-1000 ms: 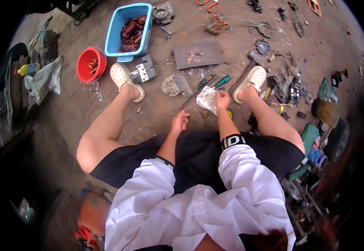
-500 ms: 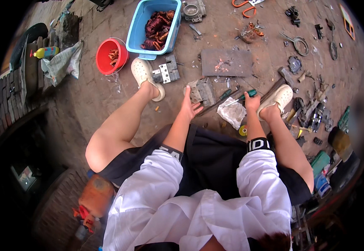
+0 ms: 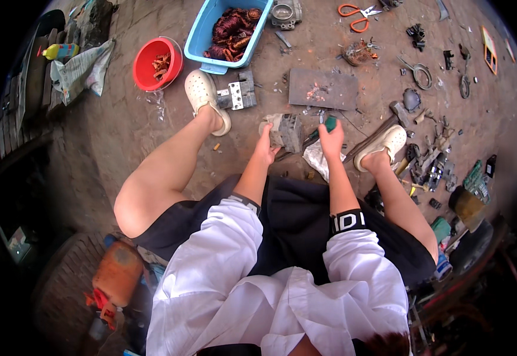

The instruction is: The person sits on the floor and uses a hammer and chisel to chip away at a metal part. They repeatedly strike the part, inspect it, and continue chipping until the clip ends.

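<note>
Head-worn fisheye view — looking down, shirt [image 3: 211, 270] close, hands [image 3: 331, 141] farther, floor [image 3: 312, 47] beyond

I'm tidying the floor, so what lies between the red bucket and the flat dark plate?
The head view shows the left cream clog and a metal block with a holed pale face between them.

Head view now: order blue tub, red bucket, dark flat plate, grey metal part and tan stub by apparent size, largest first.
Blue tub, cropped at top
Red bucket, dark flat plate: too alike to rank
Grey metal part, partly behind left hand
Tan stub
</note>
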`<state>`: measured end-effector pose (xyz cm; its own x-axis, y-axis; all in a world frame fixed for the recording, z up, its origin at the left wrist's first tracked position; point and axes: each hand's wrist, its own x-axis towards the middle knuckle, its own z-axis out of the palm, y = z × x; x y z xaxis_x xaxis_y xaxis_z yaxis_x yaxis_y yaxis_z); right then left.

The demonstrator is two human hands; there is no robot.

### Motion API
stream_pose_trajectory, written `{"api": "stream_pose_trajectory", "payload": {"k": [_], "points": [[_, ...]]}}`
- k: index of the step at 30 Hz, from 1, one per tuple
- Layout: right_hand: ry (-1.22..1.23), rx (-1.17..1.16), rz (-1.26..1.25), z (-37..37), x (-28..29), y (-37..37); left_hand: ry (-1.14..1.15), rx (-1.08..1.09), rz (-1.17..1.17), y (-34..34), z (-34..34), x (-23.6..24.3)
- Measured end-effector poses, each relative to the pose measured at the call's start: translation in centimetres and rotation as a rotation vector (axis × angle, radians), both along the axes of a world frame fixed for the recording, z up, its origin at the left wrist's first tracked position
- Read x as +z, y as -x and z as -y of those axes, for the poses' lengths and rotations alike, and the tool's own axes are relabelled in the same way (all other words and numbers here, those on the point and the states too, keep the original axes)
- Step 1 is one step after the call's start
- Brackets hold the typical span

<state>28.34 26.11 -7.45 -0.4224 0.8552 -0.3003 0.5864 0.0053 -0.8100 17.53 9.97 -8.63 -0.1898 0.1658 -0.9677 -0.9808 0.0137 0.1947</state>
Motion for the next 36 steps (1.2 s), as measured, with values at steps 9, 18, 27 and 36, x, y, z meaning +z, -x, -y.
{"api": "stream_pose_trajectory", "payload": {"k": [9, 18, 27, 36], "points": [[0.006, 0.533, 0.018, 3.8, 4.2, -0.1, -0.234, 0.012, -0.188, -3.4, 2.5, 0.5], [-0.146, 0.602, -0.046, 1.4, 8.1, 0.6, -0.401, 0.122, -0.312, -3.2, 0.7, 1.8], [-0.266, 0.770, 0.176, 3.7, 7.2, -0.2, 0.268, -0.302, -0.717, -1.7, 2.1, 1.9], [-0.081, 0.349, 0.105, 8.6, 1.8, -1.8, 0.123, 0.085, -0.407, -2.5, 4.1, 0.5]]}}
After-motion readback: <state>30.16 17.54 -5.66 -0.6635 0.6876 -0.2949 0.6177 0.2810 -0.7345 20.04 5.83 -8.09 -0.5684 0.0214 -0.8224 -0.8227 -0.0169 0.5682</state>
